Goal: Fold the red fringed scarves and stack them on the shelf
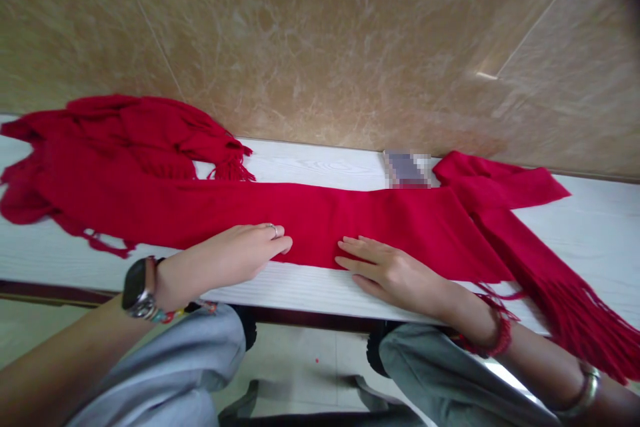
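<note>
A long red fringed scarf (320, 217) lies stretched across a white table (310, 170). Its left end is bunched in a heap (125, 133), and its right end folds back and trails fringe over the table's near edge (585, 320). My left hand (235, 255) rests flat on the scarf's near edge, fingers together and stretched out, a ring on one finger and a watch on the wrist. My right hand (387, 268) lies flat beside it on the same edge, fingers spread, with a red bracelet at the wrist. Neither hand holds anything.
A blurred small flat object (407, 169) lies on the table behind the scarf, by the beige marble-patterned wall (350, 40). My knees in grey trousers (430, 360) sit below the table's near edge, above a pale tiled floor.
</note>
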{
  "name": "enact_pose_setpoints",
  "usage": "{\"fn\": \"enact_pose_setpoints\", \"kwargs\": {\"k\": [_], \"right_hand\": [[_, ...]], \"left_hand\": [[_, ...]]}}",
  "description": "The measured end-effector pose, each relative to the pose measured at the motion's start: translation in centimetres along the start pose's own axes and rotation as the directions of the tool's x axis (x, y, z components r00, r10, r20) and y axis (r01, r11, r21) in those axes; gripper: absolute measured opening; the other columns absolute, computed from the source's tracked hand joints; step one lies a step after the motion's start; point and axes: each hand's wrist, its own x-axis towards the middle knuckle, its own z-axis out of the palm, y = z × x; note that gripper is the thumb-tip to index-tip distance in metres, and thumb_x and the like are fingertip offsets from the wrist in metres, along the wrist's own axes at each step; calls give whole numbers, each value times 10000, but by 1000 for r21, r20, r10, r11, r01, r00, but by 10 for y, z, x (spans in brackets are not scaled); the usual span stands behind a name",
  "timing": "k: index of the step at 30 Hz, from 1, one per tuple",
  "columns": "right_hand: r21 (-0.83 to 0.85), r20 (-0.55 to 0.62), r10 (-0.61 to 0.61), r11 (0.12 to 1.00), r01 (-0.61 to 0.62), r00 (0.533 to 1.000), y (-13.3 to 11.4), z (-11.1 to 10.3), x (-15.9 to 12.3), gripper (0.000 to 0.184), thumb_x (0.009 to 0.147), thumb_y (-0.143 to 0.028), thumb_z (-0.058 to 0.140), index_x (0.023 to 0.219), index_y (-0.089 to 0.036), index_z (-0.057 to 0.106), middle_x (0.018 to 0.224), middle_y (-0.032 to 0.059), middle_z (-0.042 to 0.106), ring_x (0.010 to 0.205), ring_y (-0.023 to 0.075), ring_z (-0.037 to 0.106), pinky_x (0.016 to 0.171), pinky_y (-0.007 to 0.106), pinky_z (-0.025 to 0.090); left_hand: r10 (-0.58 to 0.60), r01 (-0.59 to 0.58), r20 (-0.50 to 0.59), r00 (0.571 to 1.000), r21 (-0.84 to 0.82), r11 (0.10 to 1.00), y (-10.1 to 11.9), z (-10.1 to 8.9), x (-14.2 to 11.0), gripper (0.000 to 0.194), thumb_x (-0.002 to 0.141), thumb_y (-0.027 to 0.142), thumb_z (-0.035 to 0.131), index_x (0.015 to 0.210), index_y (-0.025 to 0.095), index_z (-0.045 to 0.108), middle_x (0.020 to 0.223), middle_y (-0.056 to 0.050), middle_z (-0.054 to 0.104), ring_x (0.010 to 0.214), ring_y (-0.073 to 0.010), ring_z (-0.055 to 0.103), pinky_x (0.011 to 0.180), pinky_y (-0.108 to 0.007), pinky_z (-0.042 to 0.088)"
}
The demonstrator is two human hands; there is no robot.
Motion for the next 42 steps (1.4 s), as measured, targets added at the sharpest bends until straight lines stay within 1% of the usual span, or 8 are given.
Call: {"fn": "enact_pose_setpoints", "kwargs": {"k": [4, 8, 16, 23, 29, 35, 38, 42], "right_hand": [[71, 65, 20, 997, -25, 998, 0, -12, 1, 317, 890, -227, 433, 1172, -177, 568, 1292, 104, 500, 1233, 214, 397, 1038, 427, 321], [37, 32, 182, 982, -184, 983, 9, -20, 7, 404, 907, -280, 392, 1291, -163, 444, 1377, 115, 393, 1301, 227, 268, 1036, 447, 310], [-111, 162, 358, 932, -344, 919, 20, 3, 14, 581, 897, -424, 376, 1371, -99, 294, 1430, 177, 254, 1318, 296, 179, 1034, 500, 262], [-96, 204, 375, 927, -363, 904, 19, -4, 17, 644, 893, -506, 309, 1384, -92, 261, 1446, 163, 212, 1326, 286, 153, 1046, 487, 240], [-55, 147, 380, 925, -376, 913, 8, 1, 44, 748, 864, -580, 284, 1379, -39, 250, 1440, 190, 206, 1335, 290, 108, 1060, 500, 190], [-13, 241, 383, 920, -392, 892, 3, 9, 51, 778, 859, -603, 247, 1381, -25, 236, 1444, 198, 169, 1335, 293, 100, 1063, 504, 167], [45, 295, 401, 901, -432, 867, 13, 0, 58, 794, 850, -617, 248, 1389, -35, 215, 1451, 190, 157, 1337, 288, 90, 1059, 499, 187], [54, 185, 476, 869, -493, 860, 28, -6, 83, 777, 854, -600, 275, 1395, -47, 209, 1454, 201, 146, 1337, 296, 86, 1054, 498, 195]], "left_hand": [[-1, 6, -110, 994, 49, 999, 7, -4, 10, 271, 845, 87, 404, 1004, 203, 590, 1130, -65, 566, 1111, -210, 492, 973, -356, 369], [-20, 31, -255, 967, 41, 999, 16, 4, 24, 332, 932, 286, 333, 1212, 189, 482, 1360, -89, 390, 1269, -230, 320, 1031, -390, 282], [-91, 89, -37, 995, -48, 995, 9, 27, 30, 499, 928, 377, 300, 1403, 267, 192, 1474, -52, 183, 1346, -253, 132, 1058, -440, 152], [-110, 108, -41, 993, -47, 993, 10, 22, 30, 504, 921, 390, 310, 1399, 273, 205, 1473, -50, 185, 1341, -266, 149, 1049, -462, 172], [-245, 248, -204, 948, -7, 969, 5, 16, 45, 447, 923, 294, 263, 1353, 197, 337, 1457, -66, 236, 1343, -234, 161, 1062, -468, 147], [-344, 340, -54, 937, -74, 937, -5, 22, 50, 501, 911, 383, 294, 1380, 207, 279, 1467, -66, 195, 1344, -254, 151, 1042, -485, 204], [-341, 336, -49, 939, -91, 938, -5, 22, 48, 503, 915, 397, 280, 1380, 205, 275, 1470, -67, 182, 1347, -253, 136, 1043, -486, 204], [-347, 339, -138, 927, -83, 937, -6, 20, 50, 494, 921, 381, 270, 1367, 172, 305, 1466, -93, 194, 1347, -257, 134, 1045, -478, 207]]}}
